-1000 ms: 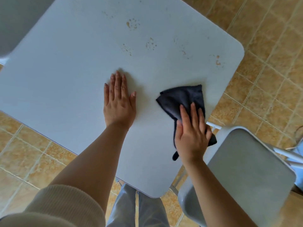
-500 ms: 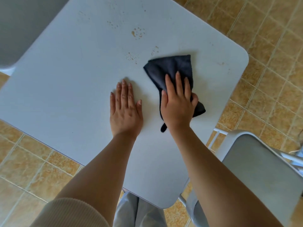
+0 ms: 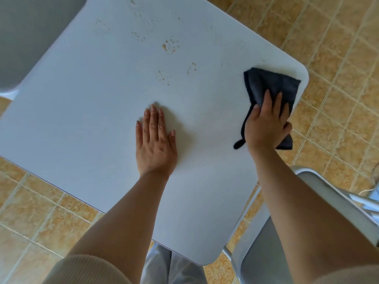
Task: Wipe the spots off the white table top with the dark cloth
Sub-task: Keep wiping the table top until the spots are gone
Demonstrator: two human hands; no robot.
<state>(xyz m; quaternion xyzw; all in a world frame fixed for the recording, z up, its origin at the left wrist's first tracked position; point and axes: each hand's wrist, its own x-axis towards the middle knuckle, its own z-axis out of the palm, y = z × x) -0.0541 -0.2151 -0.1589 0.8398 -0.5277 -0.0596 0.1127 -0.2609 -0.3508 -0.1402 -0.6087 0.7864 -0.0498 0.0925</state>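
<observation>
The white table top [image 3: 82, 119] fills most of the view. Brownish spots [image 3: 170, 47] lie in several clusters on its far middle part. My right hand [image 3: 266, 126] presses the dark cloth [image 3: 270, 85] flat onto the table at its far right corner, fingers spread over the cloth, with a corner of the cloth hanging over the table's right edge. My left hand [image 3: 155, 140] rests flat on the bare table near the middle, fingers together, holding nothing.
A grey chair [image 3: 276, 253] stands close at the near right, under my right forearm. Another grey chair seat [image 3: 26, 37] shows at the far left. Tan floor tiles [image 3: 338, 58] surround the table.
My right hand slid the cloth from the table's middle, near the spots, out to the far right corner. The left hand stayed flat in place.
</observation>
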